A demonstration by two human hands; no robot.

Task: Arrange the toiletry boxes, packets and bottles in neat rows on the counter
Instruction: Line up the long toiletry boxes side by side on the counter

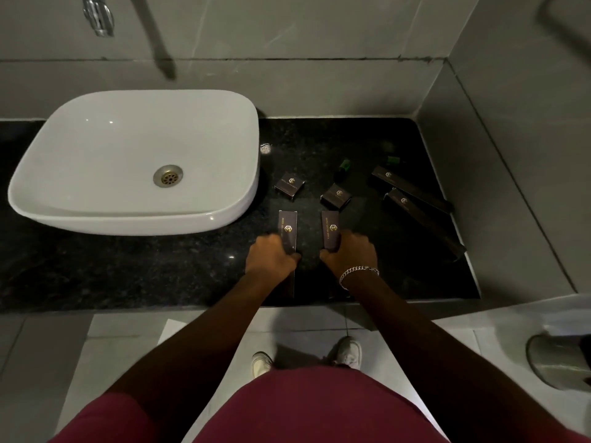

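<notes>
Near the counter's (128,276) front edge, right of the sink (96,193): left hand (271,258) closed around left long packet (287,230), right hand (350,252) closed around right long packet (331,230), both lengthwise, parallel, apart. Behind them two small boxes (289,186) (335,196), skewed. Two long boxes (411,188) (423,222) lie diagonal by the right edge. Green-capped bottles (343,167) (394,160) sit toward the back edge.

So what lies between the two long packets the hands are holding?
Nothing: in the head view, only bare black counter shows between the left hand's packet and the right hand's packet.
</notes>
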